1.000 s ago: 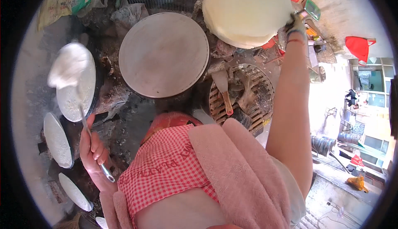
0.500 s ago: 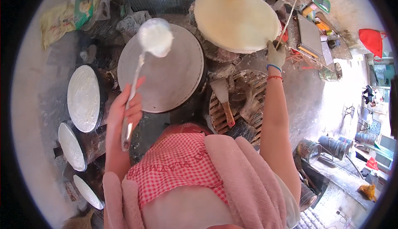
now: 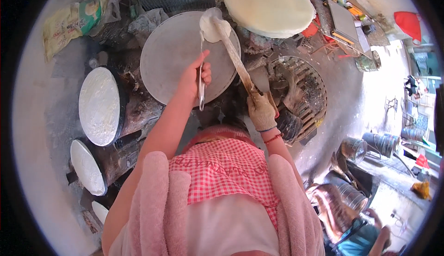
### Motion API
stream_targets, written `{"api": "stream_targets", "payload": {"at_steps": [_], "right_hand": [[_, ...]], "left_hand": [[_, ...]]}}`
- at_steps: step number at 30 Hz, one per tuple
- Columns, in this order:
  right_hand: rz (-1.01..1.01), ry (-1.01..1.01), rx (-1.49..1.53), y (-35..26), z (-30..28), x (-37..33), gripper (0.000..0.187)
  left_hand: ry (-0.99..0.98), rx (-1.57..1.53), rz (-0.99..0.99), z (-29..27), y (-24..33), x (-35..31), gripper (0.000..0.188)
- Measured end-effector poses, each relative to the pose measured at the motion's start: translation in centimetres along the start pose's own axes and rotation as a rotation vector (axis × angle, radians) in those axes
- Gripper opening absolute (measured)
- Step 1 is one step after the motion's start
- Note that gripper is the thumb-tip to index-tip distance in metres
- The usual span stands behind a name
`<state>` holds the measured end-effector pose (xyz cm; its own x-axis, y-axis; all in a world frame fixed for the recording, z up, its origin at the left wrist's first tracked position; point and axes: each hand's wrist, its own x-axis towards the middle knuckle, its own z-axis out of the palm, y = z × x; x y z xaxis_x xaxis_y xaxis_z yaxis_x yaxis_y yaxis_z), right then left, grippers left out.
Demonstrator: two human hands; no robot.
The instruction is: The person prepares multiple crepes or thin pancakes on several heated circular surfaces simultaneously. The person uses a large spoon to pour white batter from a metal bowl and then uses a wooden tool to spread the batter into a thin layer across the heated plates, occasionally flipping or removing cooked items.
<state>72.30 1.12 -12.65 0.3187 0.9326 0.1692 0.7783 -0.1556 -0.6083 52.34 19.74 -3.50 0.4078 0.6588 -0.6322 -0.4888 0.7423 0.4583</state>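
Note:
My left hand [image 3: 198,78] is closed around the metal handle of a ladle [image 3: 201,99], held over the large round griddle [image 3: 171,61]. White batter [image 3: 213,32] shows at the ladle's bowl; whether any touches the griddle I cannot tell. In a knit glove, my right hand [image 3: 262,112] grips a long wooden stick [image 3: 237,64] whose far end reaches across the batter. Close by my right hand, a metal scraper [image 3: 260,78] lies partly hidden behind the stick and glove.
A thick stack of pale round flatbreads [image 3: 268,6] stands beyond the griddle on the right. Right of my gloved hand is a round slatted grate [image 3: 307,78] with wood pieces on it. Several white-topped round pans [image 3: 98,106] line the left. A person [image 3: 365,237] is at lower right.
The ladle has come down and to the right, nearer the griddle's far right edge. My right hand has swung left from beside the flatbread stack, bringing the stick to the ladle.

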Motion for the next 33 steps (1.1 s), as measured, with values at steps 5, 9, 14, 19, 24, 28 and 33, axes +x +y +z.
{"api": "stream_targets", "payload": {"at_steps": [5, 9, 14, 19, 24, 28, 33], "right_hand": [[0.195, -0.246, -0.003, -7.2, -0.3, -0.8, 0.040], [0.270, -0.253, 0.100, -11.5, 3.0, 2.6, 0.046], [0.171, -0.083, 0.250, -9.2, 2.6, 2.2, 0.042], [0.174, -0.165, 0.168, -13.2, 7.2, 4.3, 0.043], [0.174, -0.296, 0.328, -14.5, 3.3, 7.5, 0.044], [0.136, -0.107, 0.362, -9.3, 5.4, 5.3, 0.045], [0.347, -0.512, 0.309, -16.3, 4.2, 9.7, 0.046]], "left_hand": [[0.160, 0.038, 0.279, -8.3, 4.7, 2.4, 0.022], [0.288, 0.008, 0.493, -15.5, 7.2, -1.3, 0.024], [0.331, 0.063, 0.551, -22.7, 6.7, -18.8, 0.041], [0.213, 0.110, 0.334, -26.1, 3.1, -25.8, 0.040], [0.381, 0.131, 0.451, -25.5, 1.8, -27.3, 0.035], [0.418, 0.319, 0.656, -25.6, 1.6, -30.2, 0.039], [0.516, 0.166, 0.705, -23.7, -0.7, -29.8, 0.038]]}}
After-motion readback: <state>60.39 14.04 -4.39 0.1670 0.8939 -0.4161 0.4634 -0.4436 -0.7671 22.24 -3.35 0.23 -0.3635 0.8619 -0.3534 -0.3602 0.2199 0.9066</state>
